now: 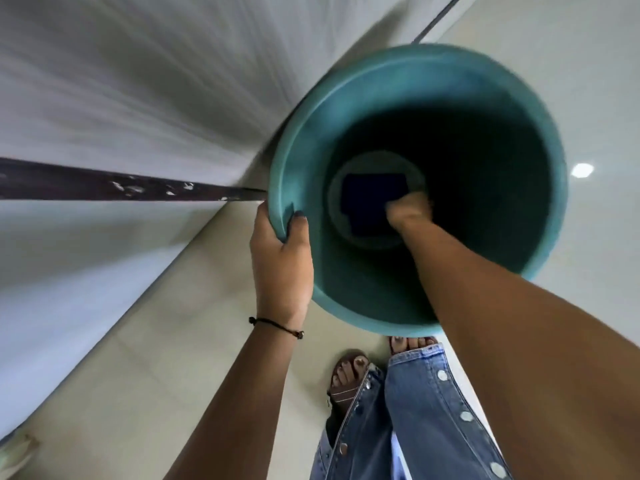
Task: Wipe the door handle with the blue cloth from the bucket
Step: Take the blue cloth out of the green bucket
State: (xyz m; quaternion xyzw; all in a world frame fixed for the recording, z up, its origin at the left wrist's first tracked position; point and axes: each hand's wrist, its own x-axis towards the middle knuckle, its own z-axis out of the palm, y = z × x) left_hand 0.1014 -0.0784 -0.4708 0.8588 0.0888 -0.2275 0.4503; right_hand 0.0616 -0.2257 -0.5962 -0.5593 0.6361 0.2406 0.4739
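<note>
A person stands on a pale tiled floor (pixel 180 358), looking straight down into a deep teal bucket (pixel 540 140) set beside a white wall (pixel 104 98). The left hand (pixel 282 268) is clamped on the bucket's near rim, thumb outside and fingers curled inside. The right hand (pixel 410 211) reaches to the very bottom, where a dark blue cloth (pixel 372 199) lies flat. That hand is blurred and touches the cloth's edge; whether it has closed on the fabric cannot be told. No door handle is in view.

Risks from here, as judgements: the fingers may pinch only a corner, so the cloth slips back down. A hard upward pull could tip the bucket if the rim grip loosens. A wet cloth could drip onto the tiles near the sandalled feet (pixel 349 375).
</note>
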